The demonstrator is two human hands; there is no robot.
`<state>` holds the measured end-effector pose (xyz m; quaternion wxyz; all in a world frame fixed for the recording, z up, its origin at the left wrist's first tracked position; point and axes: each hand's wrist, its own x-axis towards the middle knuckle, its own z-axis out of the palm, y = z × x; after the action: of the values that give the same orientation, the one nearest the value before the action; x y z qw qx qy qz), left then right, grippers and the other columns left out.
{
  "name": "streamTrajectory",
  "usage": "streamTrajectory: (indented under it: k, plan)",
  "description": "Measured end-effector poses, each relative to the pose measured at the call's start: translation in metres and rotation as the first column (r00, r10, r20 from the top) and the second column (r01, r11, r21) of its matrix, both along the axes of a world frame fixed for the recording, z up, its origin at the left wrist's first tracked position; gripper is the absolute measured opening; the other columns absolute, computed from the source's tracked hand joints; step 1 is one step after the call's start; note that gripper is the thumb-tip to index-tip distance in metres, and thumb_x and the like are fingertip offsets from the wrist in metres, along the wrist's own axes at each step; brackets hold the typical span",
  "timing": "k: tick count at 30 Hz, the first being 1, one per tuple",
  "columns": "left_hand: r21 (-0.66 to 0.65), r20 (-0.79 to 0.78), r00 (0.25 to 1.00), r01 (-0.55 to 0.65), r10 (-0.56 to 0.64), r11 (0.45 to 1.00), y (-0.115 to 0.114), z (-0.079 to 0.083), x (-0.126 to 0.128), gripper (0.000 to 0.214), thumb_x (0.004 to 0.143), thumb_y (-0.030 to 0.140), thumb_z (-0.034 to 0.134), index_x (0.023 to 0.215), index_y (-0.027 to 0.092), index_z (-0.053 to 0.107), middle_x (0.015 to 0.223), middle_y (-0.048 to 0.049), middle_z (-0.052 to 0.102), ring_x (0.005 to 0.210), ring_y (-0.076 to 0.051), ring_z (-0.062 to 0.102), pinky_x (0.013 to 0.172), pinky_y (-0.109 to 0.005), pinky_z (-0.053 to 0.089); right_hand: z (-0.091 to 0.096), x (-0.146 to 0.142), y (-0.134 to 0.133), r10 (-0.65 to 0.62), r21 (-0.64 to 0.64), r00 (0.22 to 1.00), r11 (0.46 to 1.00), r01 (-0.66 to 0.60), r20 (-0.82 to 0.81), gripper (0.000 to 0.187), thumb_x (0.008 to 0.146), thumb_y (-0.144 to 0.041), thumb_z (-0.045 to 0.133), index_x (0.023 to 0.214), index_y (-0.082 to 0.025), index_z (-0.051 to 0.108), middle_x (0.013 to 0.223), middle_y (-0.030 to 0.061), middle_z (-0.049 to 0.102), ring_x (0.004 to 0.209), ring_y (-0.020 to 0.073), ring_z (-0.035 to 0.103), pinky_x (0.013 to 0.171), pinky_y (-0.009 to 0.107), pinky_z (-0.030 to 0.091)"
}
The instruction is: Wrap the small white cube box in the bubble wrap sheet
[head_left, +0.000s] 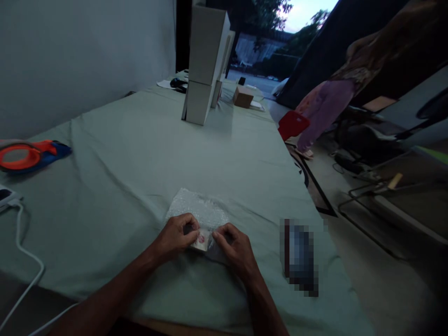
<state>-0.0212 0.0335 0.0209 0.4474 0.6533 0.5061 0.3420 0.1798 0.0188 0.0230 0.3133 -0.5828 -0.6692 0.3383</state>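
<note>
A sheet of bubble wrap (196,205) lies on the green tablecloth just in front of me. On its near edge sits a small pale box or card (202,241) with a reddish print. My left hand (178,234) is closed in a pinch at the left side of this small item, thumb against it. My right hand (237,247) has thumb and finger pinched at the right, on what looks like the clear edge of the wrap. The fingers partly cover the small item, so its full shape is hidden.
An orange and blue tape dispenser (31,156) lies at the left, near a white cable (20,238). Tall white boxes (205,65) and a small cardboard box (242,97) stand farther back. A blurred-out object (299,254) is right. Beyond the table are a red chair (293,124) and a person (327,109).
</note>
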Motion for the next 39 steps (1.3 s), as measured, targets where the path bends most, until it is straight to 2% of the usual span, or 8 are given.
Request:
streamTrajectory:
  k: [7, 13, 17, 20, 22, 24, 28, 39]
  plan:
    - [0.028, 0.007, 0.999, -0.053, 0.052, 0.998, -0.007, 0.005, 0.004, 0.008, 0.075, 0.020, 0.055, 0.068, 0.019, 0.060, 0.080, -0.0010, 0.069, 0.078, -0.016, 0.063, 0.070, -0.024, 0.045, 0.007, -0.002, -0.003, 0.071, 0.090, 0.997, 0.994, -0.068, -0.029, 0.017, 0.084, -0.033, 0.062, 0.095, -0.020, 0.061, 0.088, 0.0032, 0.067, 0.082, 0.0180, 0.061, 0.075, 0.028, 0.046]
    - [0.045, 0.037, 0.996, -0.080, 0.078, 0.996, -0.009, 0.002, 0.005, 0.010, 0.074, 0.015, 0.054, 0.066, 0.019, 0.059, 0.079, -0.0008, 0.069, 0.078, -0.015, 0.064, 0.072, -0.024, 0.045, 0.000, 0.001, -0.003, 0.109, 0.055, 0.990, 0.993, -0.104, -0.086, 0.020, 0.084, -0.034, 0.064, 0.098, -0.020, 0.063, 0.078, 0.0003, 0.065, 0.076, 0.0165, 0.063, 0.073, 0.027, 0.048]
    - [0.041, 0.030, 0.996, -0.081, 0.080, 0.996, -0.010, 0.001, 0.005, 0.008, 0.073, 0.015, 0.054, 0.067, 0.019, 0.058, 0.081, -0.0014, 0.070, 0.078, -0.016, 0.064, 0.073, -0.025, 0.046, -0.008, 0.002, -0.001, 0.091, 0.085, 0.996, 0.992, -0.091, 0.001, 0.017, 0.085, -0.032, 0.064, 0.098, -0.020, 0.064, 0.077, 0.0002, 0.066, 0.073, 0.0168, 0.062, 0.071, 0.027, 0.048]
    - [0.033, 0.005, 0.996, -0.094, 0.094, 0.995, -0.010, 0.001, 0.005, 0.008, 0.073, 0.015, 0.054, 0.068, 0.019, 0.059, 0.081, -0.0013, 0.071, 0.077, -0.016, 0.064, 0.071, -0.025, 0.045, -0.005, -0.001, -0.004, 0.027, 0.282, 0.991, 0.957, -0.063, 0.132, 0.017, 0.086, -0.030, 0.063, 0.100, -0.020, 0.064, 0.084, 0.0035, 0.067, 0.079, 0.0192, 0.062, 0.075, 0.031, 0.046]
    - [0.038, -0.013, 0.995, -0.099, 0.100, 0.994, -0.010, 0.001, 0.006, 0.008, 0.073, 0.014, 0.054, 0.069, 0.019, 0.059, 0.082, -0.0013, 0.071, 0.077, -0.016, 0.064, 0.070, -0.025, 0.045, 0.002, -0.005, -0.009, -0.009, 0.458, 0.974, 0.883, -0.099, 0.226, 0.013, 0.090, -0.027, 0.059, 0.098, -0.020, 0.065, 0.089, 0.0059, 0.067, 0.086, 0.0205, 0.060, 0.078, 0.034, 0.044]
    - [0.051, -0.023, 0.995, -0.096, 0.097, 0.994, -0.009, 0.001, 0.006, 0.009, 0.072, 0.013, 0.053, 0.069, 0.019, 0.059, 0.082, -0.0014, 0.071, 0.078, -0.016, 0.064, 0.070, -0.025, 0.045, 0.011, -0.010, -0.015, 0.019, 0.529, 0.945, 0.825, -0.200, 0.327, 0.012, 0.092, -0.024, 0.055, 0.095, -0.022, 0.066, 0.091, 0.0060, 0.066, 0.087, 0.0201, 0.058, 0.079, 0.034, 0.040]
    - [0.063, -0.032, 0.995, -0.097, 0.099, 0.993, -0.009, 0.000, 0.008, 0.009, 0.073, 0.014, 0.052, 0.071, 0.018, 0.059, 0.082, -0.0016, 0.071, 0.078, -0.016, 0.064, 0.070, -0.025, 0.046, 0.023, -0.020, -0.025, 0.145, 0.436, 0.859, 0.813, -0.386, 0.491, 0.011, 0.091, -0.022, 0.056, 0.098, -0.022, 0.065, 0.095, 0.0052, 0.067, 0.089, 0.0208, 0.055, 0.080, 0.036, 0.036]
    - [0.078, -0.145, 0.971, -0.183, 0.193, 0.980, -0.008, 0.006, -0.028, 0.013, 0.077, 0.028, 0.059, 0.087, 0.020, 0.061, 0.082, -0.0006, 0.065, 0.081, -0.018, 0.061, 0.073, -0.028, 0.047, 0.036, -0.031, -0.024, 0.201, 0.238, 0.645, 0.817, -0.526, 0.737, 0.033, 0.083, -0.023, 0.067, 0.114, -0.025, 0.056, 0.100, 0.0054, 0.064, 0.090, 0.0233, 0.053, 0.084, 0.039, 0.032]
